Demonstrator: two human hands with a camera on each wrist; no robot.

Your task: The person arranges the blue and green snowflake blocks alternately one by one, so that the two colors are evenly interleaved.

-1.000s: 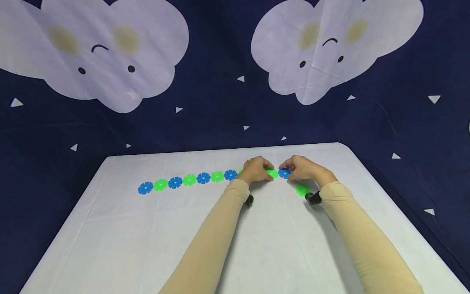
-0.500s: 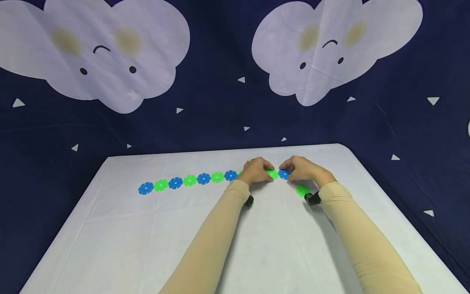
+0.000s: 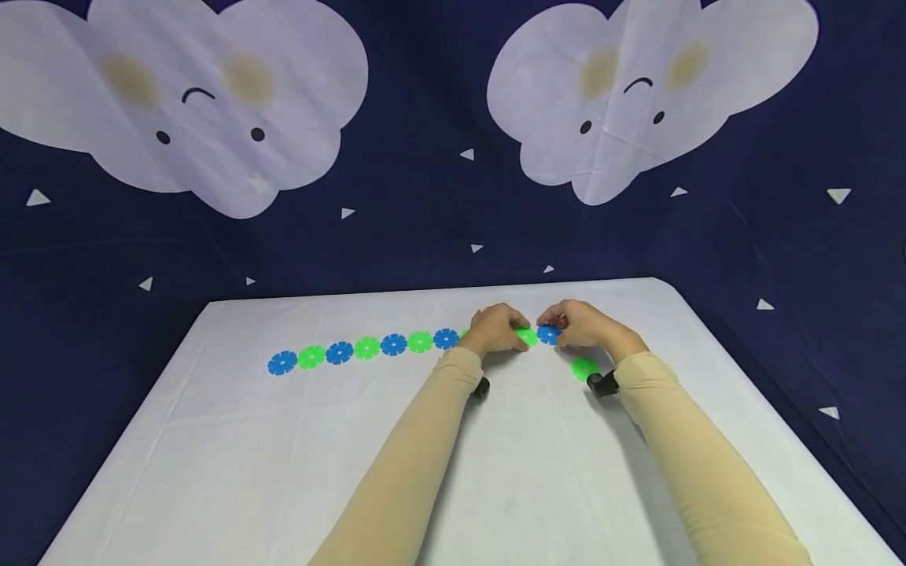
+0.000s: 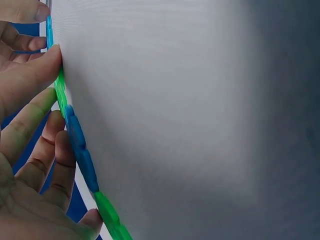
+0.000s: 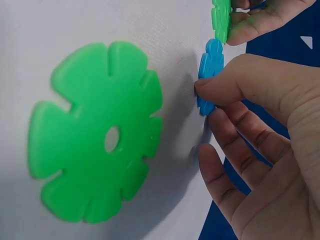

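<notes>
In the head view my left hand [image 3: 495, 328] pinches a green notched, flower-shaped disc [image 3: 526, 337] at the right end of a row. The thumb is on its near edge, and the fingers are on the far side. My right hand [image 3: 586, 324] pinches a blue disc [image 3: 548, 336] of the same kind just right of it. The right wrist view has that blue disc [image 5: 210, 75] edge to edge with the green one [image 5: 221, 20]; whether their notches interlock, I cannot tell. My left hand covers part of the row, including most of one green disc.
Leftward along the white table [image 3: 283, 464] runs the row of alternating blue and green discs, ending in a blue disc [image 3: 282, 363]. A single green disc [image 3: 583, 369] lies apart under my right wrist. Behind the table hangs a dark blue cloth [image 3: 418, 251] with clouds.
</notes>
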